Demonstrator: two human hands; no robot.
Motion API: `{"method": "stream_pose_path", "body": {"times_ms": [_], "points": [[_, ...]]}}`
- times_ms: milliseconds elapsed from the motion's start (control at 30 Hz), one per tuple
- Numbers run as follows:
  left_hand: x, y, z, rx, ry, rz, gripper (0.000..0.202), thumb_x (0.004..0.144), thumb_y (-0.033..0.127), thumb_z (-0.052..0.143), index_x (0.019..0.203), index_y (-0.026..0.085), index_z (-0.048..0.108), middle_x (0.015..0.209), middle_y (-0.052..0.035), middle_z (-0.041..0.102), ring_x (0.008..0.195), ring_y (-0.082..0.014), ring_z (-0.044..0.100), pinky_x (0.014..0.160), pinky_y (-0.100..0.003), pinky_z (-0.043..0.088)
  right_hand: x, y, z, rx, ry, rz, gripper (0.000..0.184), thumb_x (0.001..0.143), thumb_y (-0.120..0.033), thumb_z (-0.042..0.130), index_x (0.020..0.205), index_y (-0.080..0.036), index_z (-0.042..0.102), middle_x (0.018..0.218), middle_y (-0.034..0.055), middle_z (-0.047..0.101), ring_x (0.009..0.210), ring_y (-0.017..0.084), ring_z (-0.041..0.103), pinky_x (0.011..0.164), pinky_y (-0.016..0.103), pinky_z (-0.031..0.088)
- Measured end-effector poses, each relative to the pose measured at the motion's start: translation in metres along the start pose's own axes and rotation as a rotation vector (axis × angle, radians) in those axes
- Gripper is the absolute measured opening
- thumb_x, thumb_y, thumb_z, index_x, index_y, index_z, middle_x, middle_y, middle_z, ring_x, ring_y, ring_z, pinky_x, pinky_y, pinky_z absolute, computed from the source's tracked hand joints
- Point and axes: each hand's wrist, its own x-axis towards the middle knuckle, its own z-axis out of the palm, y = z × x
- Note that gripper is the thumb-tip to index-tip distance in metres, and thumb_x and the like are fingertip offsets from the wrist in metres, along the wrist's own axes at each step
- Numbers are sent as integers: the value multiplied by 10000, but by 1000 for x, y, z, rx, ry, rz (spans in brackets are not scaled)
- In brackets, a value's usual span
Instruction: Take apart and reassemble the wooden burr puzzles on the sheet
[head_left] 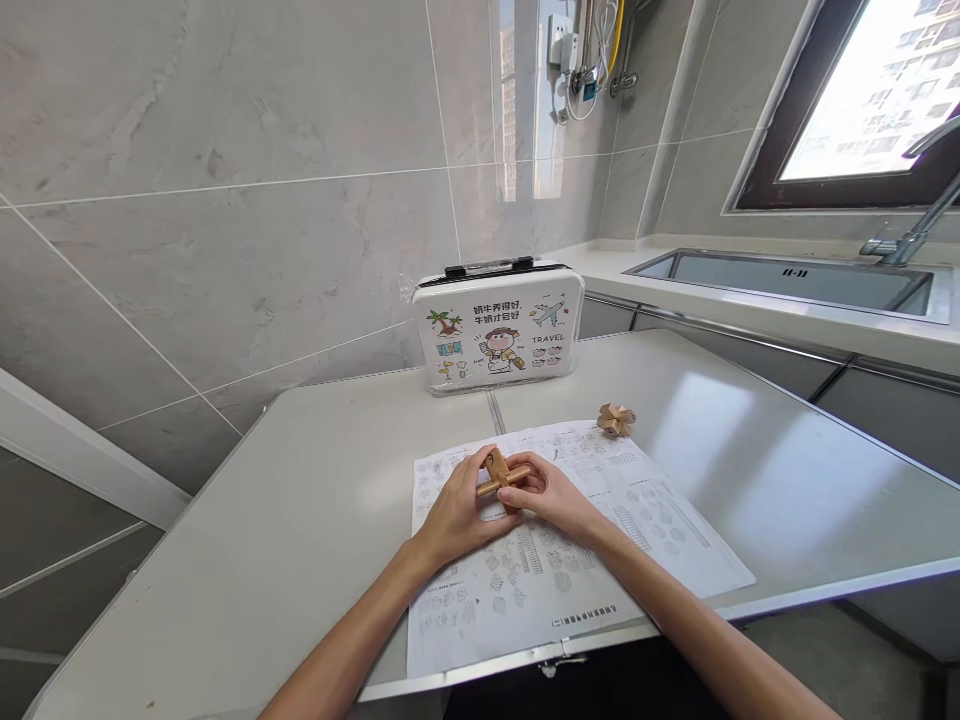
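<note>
Both hands hold a small brown wooden puzzle (497, 468) whose pieces cross each other, just above a printed sheet. My left hand (463, 510) grips the upright piece, thumb on one end and fingers on the other. My right hand (553, 498) pinches the round crosswise rod near its right end. The instruction sheet (525, 610) lies beneath, covered in small diagrams and upside-down print. A second wooden puzzle (616, 420), star-shaped and assembled, sits at the sheet's far right corner, apart from both hands.
A white cartoon-printed case (499, 330) in clear plastic stands at the back of the white folding table (262, 560), against the tiled wall. To the right are a counter with a sink (795, 280), a faucet (911, 235) and a window. A metal latch (559, 662) sits on the table's front edge.
</note>
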Motion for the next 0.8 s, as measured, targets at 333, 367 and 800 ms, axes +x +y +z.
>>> {"method": "stream_pose_path", "body": {"times_ms": [333,367,800], "points": [[-1,-2,-4,-1,21,-6,664,1009,438,628,1582,267,339,1461,-140,604,1334,-307,591,1112,-511,495,1,-4,-2,20,16,-18,532,785,-579,852,1127,-223,654,1060,57,728,998,242,698,898,382,539],[-1,-3,-4,1,33,-20,628,1023,442,602,1574,264,359,1456,-141,608,1327,-309,594,1108,-511,496,1,-3,-3,17,5,-17,533,806,-607,826,1130,-219,660,1073,65,730,1003,245,699,906,385,539],[6,3,2,-385,55,-259,525,1060,594,435,1388,206,567,1060,-73,749,958,-229,699,921,-386,545,1,-1,2,83,-206,34,572,913,-751,609,1037,-196,672,854,50,733,721,201,721,731,366,600]]}}
